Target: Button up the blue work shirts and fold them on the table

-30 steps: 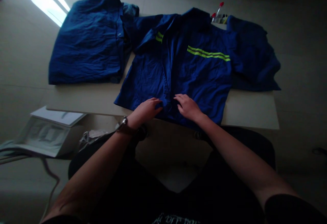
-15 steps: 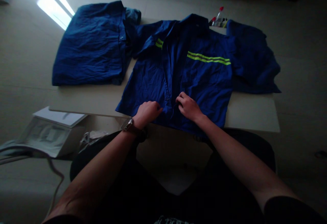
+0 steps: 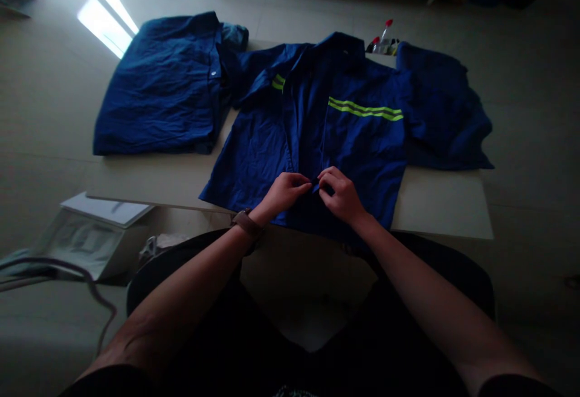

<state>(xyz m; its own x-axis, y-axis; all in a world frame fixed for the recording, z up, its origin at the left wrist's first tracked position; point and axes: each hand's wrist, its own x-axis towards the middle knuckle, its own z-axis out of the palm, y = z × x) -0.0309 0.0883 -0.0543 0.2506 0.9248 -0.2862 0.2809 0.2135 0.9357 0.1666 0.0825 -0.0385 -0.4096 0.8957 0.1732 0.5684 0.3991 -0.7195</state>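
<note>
Looking down at a blue work shirt (image 3: pixel 362 143) spread front-up on a pale, smooth table (image 3: pixel 444 209), hem right at the near edge, woven cloth a bit creased, twin neon-yellow stripes (image 3: pixel 365 109) across the chest; left hand (image 3: pixel 285 191) and right hand (image 3: pixel 342 194) both pinched tight on the front placket low down, fingertips nearly touching; probably on a button, too dim to tell tbh; strap watch (image 3: pixel 247 223) on the left wrist; folded blue garment (image 3: pixel 158 89) off to the left, rumpled blue heap (image 3: pixel 444 107) on the right, red-capped bottles (image 3: pixel 383 37) behind the collar.
</note>
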